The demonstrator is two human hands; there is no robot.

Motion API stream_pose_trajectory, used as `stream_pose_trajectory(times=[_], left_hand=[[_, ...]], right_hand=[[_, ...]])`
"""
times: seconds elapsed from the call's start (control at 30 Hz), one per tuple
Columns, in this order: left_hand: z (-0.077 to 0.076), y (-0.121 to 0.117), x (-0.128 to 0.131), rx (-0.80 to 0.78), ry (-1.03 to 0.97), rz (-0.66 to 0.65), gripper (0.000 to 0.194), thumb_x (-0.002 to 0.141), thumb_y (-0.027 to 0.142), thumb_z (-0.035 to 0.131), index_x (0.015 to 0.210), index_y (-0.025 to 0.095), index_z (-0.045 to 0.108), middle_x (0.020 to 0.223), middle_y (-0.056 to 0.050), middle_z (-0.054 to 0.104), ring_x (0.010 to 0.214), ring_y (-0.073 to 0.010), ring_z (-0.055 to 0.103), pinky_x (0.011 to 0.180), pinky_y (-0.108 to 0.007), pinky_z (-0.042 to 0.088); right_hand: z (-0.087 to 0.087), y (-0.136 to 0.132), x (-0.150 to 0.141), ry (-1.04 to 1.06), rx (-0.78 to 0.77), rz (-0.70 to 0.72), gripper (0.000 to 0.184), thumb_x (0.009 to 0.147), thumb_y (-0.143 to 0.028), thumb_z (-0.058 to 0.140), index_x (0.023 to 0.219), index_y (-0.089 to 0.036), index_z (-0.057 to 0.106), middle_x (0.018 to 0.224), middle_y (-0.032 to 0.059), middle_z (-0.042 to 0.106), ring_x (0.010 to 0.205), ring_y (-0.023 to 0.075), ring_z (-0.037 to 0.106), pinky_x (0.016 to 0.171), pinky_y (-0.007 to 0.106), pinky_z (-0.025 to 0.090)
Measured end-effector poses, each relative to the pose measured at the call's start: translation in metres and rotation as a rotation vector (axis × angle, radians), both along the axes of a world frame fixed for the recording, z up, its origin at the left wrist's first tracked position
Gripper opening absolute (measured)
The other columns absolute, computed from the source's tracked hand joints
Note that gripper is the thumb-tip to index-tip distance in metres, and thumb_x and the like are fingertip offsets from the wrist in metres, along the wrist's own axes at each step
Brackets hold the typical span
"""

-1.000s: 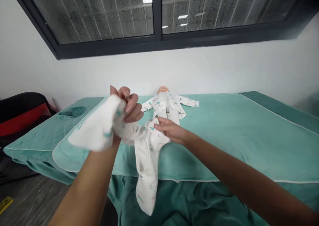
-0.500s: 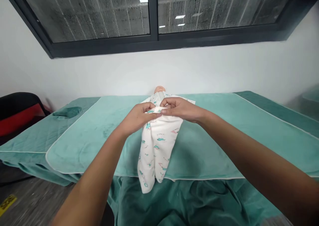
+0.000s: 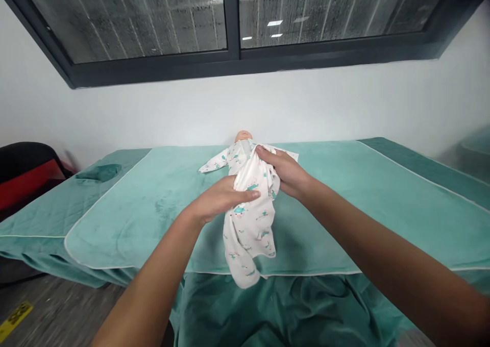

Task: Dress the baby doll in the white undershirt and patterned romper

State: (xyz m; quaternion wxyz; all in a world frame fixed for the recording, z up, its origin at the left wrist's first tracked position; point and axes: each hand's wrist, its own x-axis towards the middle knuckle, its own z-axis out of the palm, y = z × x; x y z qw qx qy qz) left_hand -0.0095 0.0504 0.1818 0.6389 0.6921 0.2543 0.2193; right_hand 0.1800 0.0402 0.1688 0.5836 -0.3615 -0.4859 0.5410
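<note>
White printed baby pants (image 3: 250, 219) hang in front of me, their legs dangling toward the front edge of the bed. My right hand (image 3: 285, 171) pinches the upper edge of the cloth, thumb in front. Lower down, my left hand (image 3: 229, 196) grips the left side with its thumb laid across the front; its other fingers are hidden behind the fabric. Beyond the pants lies a doll (image 3: 244, 135) on its back, wearing a matching printed top (image 3: 235, 155) with one sleeve stretched out to the left. The pants cover the doll's lower part.
A light green mat (image 3: 145, 209) lies over the darker green cover (image 3: 306, 306) of the bed. Behind it rises a white wall with a dark-framed window (image 3: 233, 64). A black and red chair (image 3: 34, 176) stands at the left.
Both hands held the waistband close together before. Now my left hand has slid down the pants' side, my right has lifted the top edge, and the cloth has turned and bunched.
</note>
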Motion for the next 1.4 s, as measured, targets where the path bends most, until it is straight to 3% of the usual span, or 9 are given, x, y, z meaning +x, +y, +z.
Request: stream_pose_trajectory(times=[0.17,0.33,0.53,0.63,0.73,0.9,1.07,1.2,1.4], left_hand=[[-0.012,0.009,0.004,-0.175,-0.286,0.246,0.047,0.075,0.035,0.076,0.116,0.013,0.066,0.108,-0.012,0.073,0.099,-0.0287,0.068,0.089,-0.038,0.051],[-0.021,0.015,0.014,-0.279,-0.428,0.299,0.051,0.077,0.036,0.074,0.122,0.012,0.063,0.103,-0.013,0.074,0.095,-0.0282,0.070,0.088,-0.039,0.053],[-0.034,0.018,0.000,-0.331,-0.163,0.057,0.052,0.071,0.032,0.081,0.116,0.010,0.067,0.102,-0.015,0.074,0.094,-0.0288,0.070,0.085,-0.038,0.054],[-0.037,0.019,-0.006,-0.329,-0.088,-0.059,0.055,0.064,0.025,0.085,0.114,0.010,0.068,0.105,-0.015,0.074,0.096,-0.0294,0.070,0.090,-0.039,0.053],[-0.039,0.024,-0.001,-0.296,-0.262,0.142,0.054,0.068,0.029,0.082,0.117,0.012,0.066,0.105,-0.014,0.074,0.095,-0.0286,0.070,0.090,-0.040,0.054],[-0.054,0.029,0.013,-0.337,-0.351,0.343,0.051,0.073,0.039,0.077,0.116,0.013,0.065,0.094,-0.011,0.075,0.085,-0.0271,0.071,0.078,-0.037,0.056],[-0.070,0.027,-0.007,-0.424,-0.066,0.102,0.047,0.064,0.042,0.084,0.098,0.012,0.071,0.088,-0.011,0.075,0.079,-0.0233,0.070,0.072,-0.031,0.055],[-0.067,0.024,-0.013,-0.386,0.172,-0.128,0.047,0.066,0.034,0.082,0.107,0.014,0.071,0.101,-0.011,0.074,0.091,-0.0252,0.069,0.080,-0.035,0.054],[-0.075,0.023,0.026,0.049,0.196,0.223,0.022,0.078,0.033,0.065,0.093,0.018,0.071,0.092,-0.004,0.073,0.091,-0.0249,0.065,0.079,-0.033,0.051]], right_hand=[[-0.020,-0.006,-0.002,0.054,-0.141,-0.012,0.053,0.080,-0.058,0.067,0.110,-0.015,0.067,0.099,0.0103,0.072,0.089,0.0229,0.068,0.078,0.033,0.056],[-0.039,-0.015,-0.004,-0.125,-0.148,0.469,0.055,0.071,-0.044,0.082,0.115,-0.015,0.067,0.100,0.0092,0.073,0.091,0.0229,0.069,0.082,0.035,0.056],[-0.037,0.001,-0.006,0.065,-0.121,0.018,0.054,0.080,-0.054,0.070,0.121,-0.019,0.064,0.104,0.0095,0.072,0.094,0.0239,0.069,0.084,0.037,0.056],[-0.036,0.006,-0.004,0.119,-0.144,-0.047,0.060,0.083,-0.064,0.060,0.121,-0.018,0.064,0.103,0.0109,0.072,0.093,0.0248,0.068,0.080,0.037,0.057],[-0.046,0.002,-0.005,0.083,-0.194,-0.028,0.059,0.080,-0.067,0.061,0.112,-0.017,0.068,0.101,0.0109,0.073,0.093,0.0243,0.068,0.078,0.035,0.057],[-0.071,-0.011,-0.011,-0.101,-0.233,0.413,0.050,0.064,-0.044,0.086,0.103,-0.016,0.072,0.101,0.0091,0.073,0.092,0.0231,0.068,0.083,0.035,0.054],[-0.086,-0.016,0.000,0.150,-0.128,0.157,0.045,0.074,-0.050,0.077,0.105,-0.018,0.071,0.102,0.0082,0.073,0.093,0.0229,0.068,0.087,0.037,0.052],[-0.109,-0.034,0.009,0.133,-0.219,0.205,0.044,0.079,-0.052,0.071,0.108,-0.019,0.070,0.103,0.0089,0.072,0.095,0.0250,0.067,0.088,0.040,0.051],[-0.142,-0.050,0.015,-0.324,-0.307,-0.123,0.034,0.082,-0.049,0.065,0.101,-0.021,0.070,0.099,0.0059,0.072,0.095,0.0285,0.063,0.084,0.043,0.048]])
